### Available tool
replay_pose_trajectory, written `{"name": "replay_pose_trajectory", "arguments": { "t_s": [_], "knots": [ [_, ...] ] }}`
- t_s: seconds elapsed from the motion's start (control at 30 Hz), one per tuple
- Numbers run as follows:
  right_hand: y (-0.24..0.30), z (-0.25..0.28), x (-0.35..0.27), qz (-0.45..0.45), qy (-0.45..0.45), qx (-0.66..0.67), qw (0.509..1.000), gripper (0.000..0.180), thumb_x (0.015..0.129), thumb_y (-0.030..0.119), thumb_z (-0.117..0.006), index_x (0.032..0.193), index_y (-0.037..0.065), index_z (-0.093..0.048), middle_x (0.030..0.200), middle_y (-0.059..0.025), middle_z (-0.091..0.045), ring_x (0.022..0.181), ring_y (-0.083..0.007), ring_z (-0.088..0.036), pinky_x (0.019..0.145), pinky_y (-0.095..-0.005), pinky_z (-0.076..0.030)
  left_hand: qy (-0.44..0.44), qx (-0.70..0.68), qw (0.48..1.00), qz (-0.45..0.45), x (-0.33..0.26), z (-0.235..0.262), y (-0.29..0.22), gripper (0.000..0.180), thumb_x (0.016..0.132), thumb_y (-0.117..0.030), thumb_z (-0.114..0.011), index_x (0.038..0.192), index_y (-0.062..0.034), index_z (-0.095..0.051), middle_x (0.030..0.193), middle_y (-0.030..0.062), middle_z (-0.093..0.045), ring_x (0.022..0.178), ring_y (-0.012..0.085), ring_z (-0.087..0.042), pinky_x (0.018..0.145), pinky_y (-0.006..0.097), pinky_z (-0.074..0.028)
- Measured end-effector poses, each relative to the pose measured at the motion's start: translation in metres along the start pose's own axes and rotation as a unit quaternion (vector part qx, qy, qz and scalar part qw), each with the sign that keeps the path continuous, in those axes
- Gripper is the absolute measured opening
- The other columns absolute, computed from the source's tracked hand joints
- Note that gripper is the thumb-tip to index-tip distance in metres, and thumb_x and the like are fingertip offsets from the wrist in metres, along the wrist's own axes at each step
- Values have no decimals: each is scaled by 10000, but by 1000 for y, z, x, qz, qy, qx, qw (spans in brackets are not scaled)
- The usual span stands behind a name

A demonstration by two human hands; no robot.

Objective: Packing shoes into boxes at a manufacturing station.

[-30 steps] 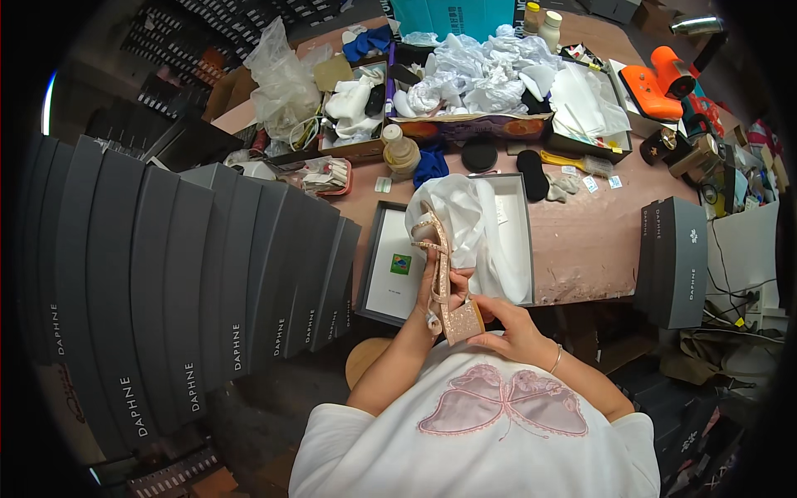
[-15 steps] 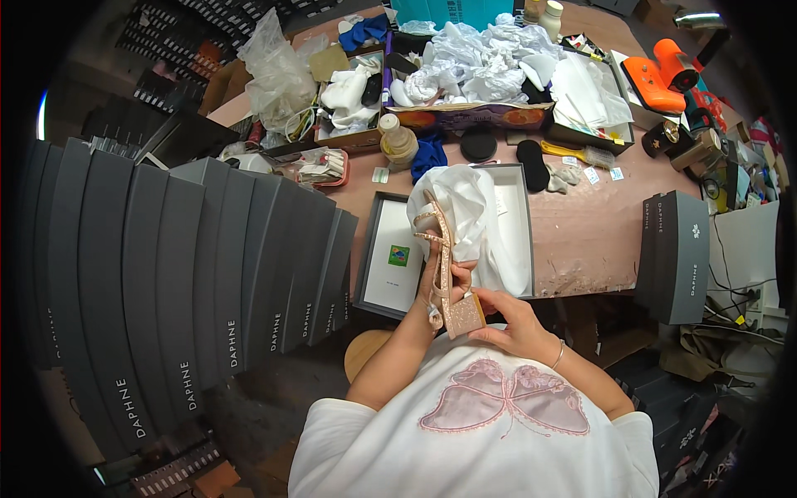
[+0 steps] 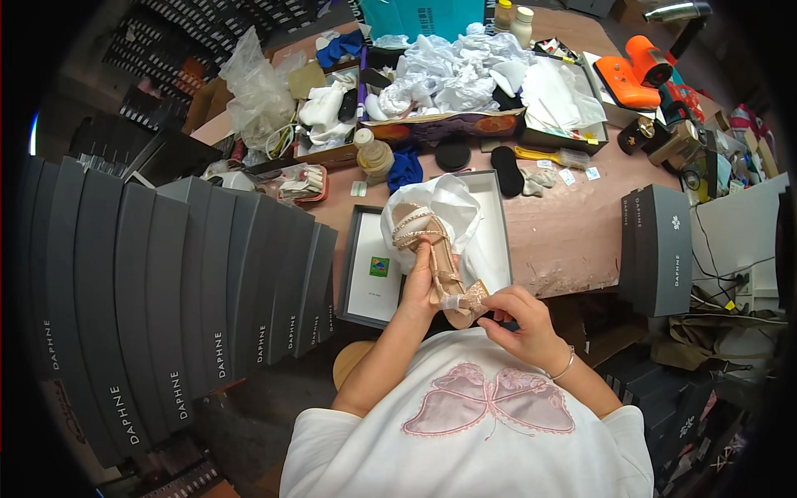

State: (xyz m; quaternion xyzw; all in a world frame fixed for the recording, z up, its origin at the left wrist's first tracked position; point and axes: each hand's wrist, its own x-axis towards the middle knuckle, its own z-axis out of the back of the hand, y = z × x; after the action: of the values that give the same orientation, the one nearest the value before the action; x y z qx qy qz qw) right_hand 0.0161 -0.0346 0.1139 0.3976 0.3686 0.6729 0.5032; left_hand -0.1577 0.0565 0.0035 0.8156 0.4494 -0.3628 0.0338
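A rose-gold glitter sandal (image 3: 444,261) with thin studded straps and a block heel is tilted with its insole side showing. My left hand (image 3: 422,282) is wrapped round its middle, thumb on top. At the heel end, my right hand (image 3: 527,328) has its fingers curled, with thumb and fingertips closed at the heel's edge. A small clear wrap shows near the ankle strap. Behind the sandal, white tissue paper (image 3: 473,207) bunches up inside an open dark grey shoebox (image 3: 508,241). A white panel with a green sticker (image 3: 379,266) lies at the box's left side.
Grey shoeboxes (image 3: 241,282) stand in a long row at left, and more (image 3: 656,249) at right. Along the table's back are a box of crumpled paper (image 3: 457,75), a glue bottle (image 3: 374,156), a yellow-handled brush (image 3: 548,155), black pads (image 3: 507,170) and an orange device (image 3: 635,79).
The sandal has turned from side-on so that its insole and straps show. My left thumb now lies over it, and my right hand has shifted slightly away along the heel. The whole view has shifted.
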Motion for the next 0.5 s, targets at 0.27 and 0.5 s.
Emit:
{"name": "replay_pose_trajectory", "arguments": {
  "t_s": [0.27,0.5],
  "knots": [
    [-28,-9,4,82,-20,-74,994,257,771,60,-720,1022,64,-665,962,-92,-588,826,-246,-597,707,-319,-503,10,73,997,20,9,1,12,395,929,-442,-540,1128,-101,-545,941,60,-599,809,183,-615,670,345,-560],
    [-122,-29,-12,-146,-91,84,982,125,887,89,-613,947,10,-689,844,-85,-619,738,-158,-559,648,-267,-436,5,477,834,-276,3,23,41,438,955,-222,-525,1321,-21,-391,1266,152,-488,1141,271,-512,1002,403,-386]
  ]
}}
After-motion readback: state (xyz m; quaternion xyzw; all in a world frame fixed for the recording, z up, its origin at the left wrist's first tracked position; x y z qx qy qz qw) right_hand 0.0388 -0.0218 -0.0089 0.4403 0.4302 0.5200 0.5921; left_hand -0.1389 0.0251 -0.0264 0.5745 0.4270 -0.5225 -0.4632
